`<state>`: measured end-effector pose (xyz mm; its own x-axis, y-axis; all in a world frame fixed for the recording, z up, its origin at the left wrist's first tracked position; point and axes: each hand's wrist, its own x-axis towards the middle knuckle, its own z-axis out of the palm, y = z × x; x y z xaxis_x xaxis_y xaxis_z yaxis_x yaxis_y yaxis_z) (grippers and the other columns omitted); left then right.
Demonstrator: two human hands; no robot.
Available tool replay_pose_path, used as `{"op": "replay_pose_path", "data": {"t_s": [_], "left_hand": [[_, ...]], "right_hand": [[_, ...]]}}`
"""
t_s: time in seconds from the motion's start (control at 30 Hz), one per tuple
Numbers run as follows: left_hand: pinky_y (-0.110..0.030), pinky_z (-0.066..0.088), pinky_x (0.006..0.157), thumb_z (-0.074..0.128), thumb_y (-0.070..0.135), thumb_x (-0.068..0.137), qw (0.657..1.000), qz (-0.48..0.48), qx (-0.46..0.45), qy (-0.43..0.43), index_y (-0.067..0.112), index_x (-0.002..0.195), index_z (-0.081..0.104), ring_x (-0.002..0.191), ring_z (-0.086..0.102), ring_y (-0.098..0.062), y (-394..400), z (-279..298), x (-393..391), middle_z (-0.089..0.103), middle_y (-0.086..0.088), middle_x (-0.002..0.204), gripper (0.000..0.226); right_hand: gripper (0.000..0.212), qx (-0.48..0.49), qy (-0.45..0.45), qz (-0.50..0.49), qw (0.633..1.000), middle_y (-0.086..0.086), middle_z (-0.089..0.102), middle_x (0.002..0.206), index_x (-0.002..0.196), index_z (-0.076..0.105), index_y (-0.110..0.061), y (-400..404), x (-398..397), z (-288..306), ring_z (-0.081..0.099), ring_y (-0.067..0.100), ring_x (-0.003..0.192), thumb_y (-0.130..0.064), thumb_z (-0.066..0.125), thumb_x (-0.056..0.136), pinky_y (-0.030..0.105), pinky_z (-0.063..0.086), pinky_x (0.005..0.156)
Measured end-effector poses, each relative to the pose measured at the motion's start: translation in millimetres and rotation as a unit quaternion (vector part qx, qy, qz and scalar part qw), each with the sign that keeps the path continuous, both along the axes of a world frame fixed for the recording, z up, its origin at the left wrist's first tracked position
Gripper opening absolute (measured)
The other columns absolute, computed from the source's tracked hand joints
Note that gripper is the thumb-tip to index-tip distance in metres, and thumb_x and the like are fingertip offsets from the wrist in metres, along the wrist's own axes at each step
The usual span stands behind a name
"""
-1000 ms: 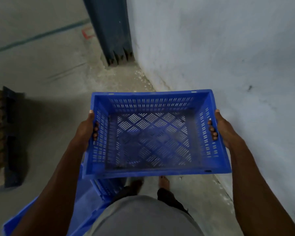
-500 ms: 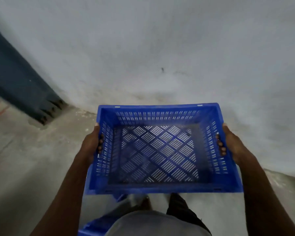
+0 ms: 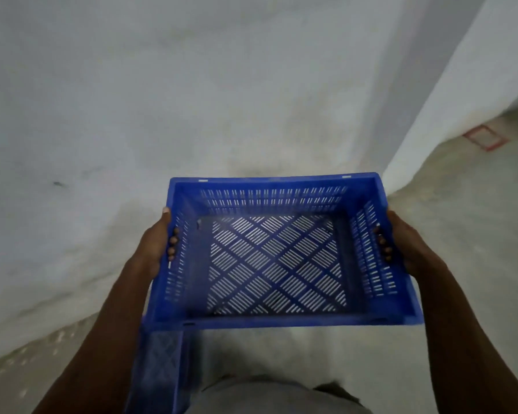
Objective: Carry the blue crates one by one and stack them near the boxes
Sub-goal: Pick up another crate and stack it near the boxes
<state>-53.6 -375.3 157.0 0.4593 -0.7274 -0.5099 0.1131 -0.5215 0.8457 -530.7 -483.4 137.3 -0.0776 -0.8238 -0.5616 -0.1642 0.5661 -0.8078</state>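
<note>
An empty blue crate (image 3: 277,264) with slotted walls and a lattice floor hangs level in front of me, above the ground. My left hand (image 3: 156,246) grips its left side, fingertips poking through the handle slot. My right hand (image 3: 401,243) grips the right side the same way. Below the carried crate, at the lower left, part of another blue crate (image 3: 159,369) shows, blurred. No boxes are in view.
A pale wall (image 3: 192,100) fills the view straight ahead, close in front. It ends at a corner (image 3: 401,162) on the right, where concrete floor (image 3: 476,219) opens up with a red square marking (image 3: 485,138). More floor lies at the lower left.
The view has swung right along the wall: the dark pillar and pallet on the left are gone, and a wall corner with open floor has appeared at right. Both hands keep hold of the crate.
</note>
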Motion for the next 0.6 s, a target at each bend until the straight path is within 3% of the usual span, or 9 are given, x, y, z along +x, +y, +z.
{"op": "replay_pose_path", "data": {"t_s": [0.3, 0.6], "left_hand": [[-0.026, 0.035, 0.046, 0.047, 0.075, 0.090, 0.986, -0.168, -0.001, 0.009, 0.018, 0.073, 0.051, 0.044, 0.035, -0.013, -131.2, 1.3, -273.5, 0.043, 0.003, 0.055, 0.059], [-0.029, 0.038, 0.050, 0.046, 0.071, 0.094, 0.947, -0.320, 0.012, 0.018, 0.017, 0.077, 0.052, 0.048, 0.036, -0.014, -260.8, -5.3, -524.0, 0.045, -0.001, 0.059, 0.057]], "right_hand": [[0.063, -0.012, 0.029, -0.192, 0.981, 0.001, 0.043, 0.056, 0.087, 0.055, -0.013, 35.9, -269.5, 15.3, 0.032, 0.013, 0.039, -0.071, 0.035, 0.095, 0.022, 0.030, 0.038], [0.066, 0.012, 0.028, -0.333, 0.943, 0.001, 0.043, 0.058, 0.085, 0.056, -0.012, 38.5, -487.3, 7.9, 0.032, 0.015, 0.045, -0.073, 0.036, 0.094, 0.027, 0.029, 0.043]]}}
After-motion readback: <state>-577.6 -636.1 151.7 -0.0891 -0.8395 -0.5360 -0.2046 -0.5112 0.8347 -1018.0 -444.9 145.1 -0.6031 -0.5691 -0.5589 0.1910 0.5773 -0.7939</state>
